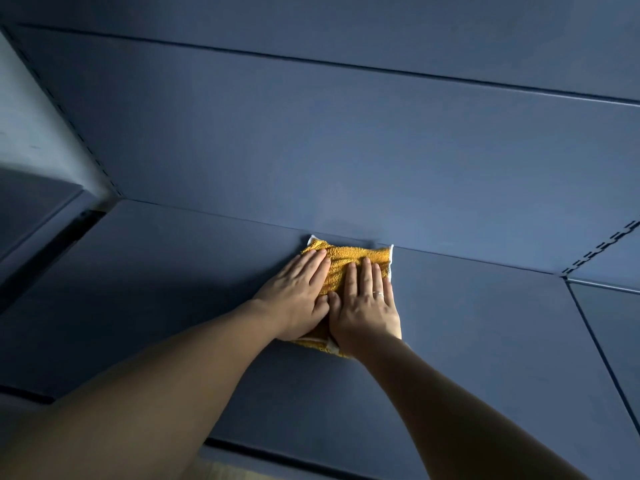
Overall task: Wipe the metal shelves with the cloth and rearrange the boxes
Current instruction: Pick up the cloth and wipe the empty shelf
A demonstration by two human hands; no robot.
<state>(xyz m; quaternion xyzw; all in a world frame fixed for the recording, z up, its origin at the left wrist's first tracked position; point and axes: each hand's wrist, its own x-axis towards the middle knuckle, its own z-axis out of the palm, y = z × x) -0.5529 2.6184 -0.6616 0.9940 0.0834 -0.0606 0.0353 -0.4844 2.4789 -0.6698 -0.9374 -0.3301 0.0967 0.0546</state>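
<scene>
Cloth [349, 259] lies on the shelf [478, 327] against the back panel [346, 150], left hand [298, 292] and right hand [367, 308] pressing it, grips flat.

No readable text, label or number shows anywhere.

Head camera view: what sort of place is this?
Probably a shop or stockroom, though no goods show: a dark blue metal shelf, panelled backing behind it and a slotted upright at the right. The left hand and right hand press a yellow cloth on the shelf.

Two hands [297, 293] [367, 308], one cloth [341, 263], perhaps three shelves [467, 327] [611, 327] [33, 211].
</scene>
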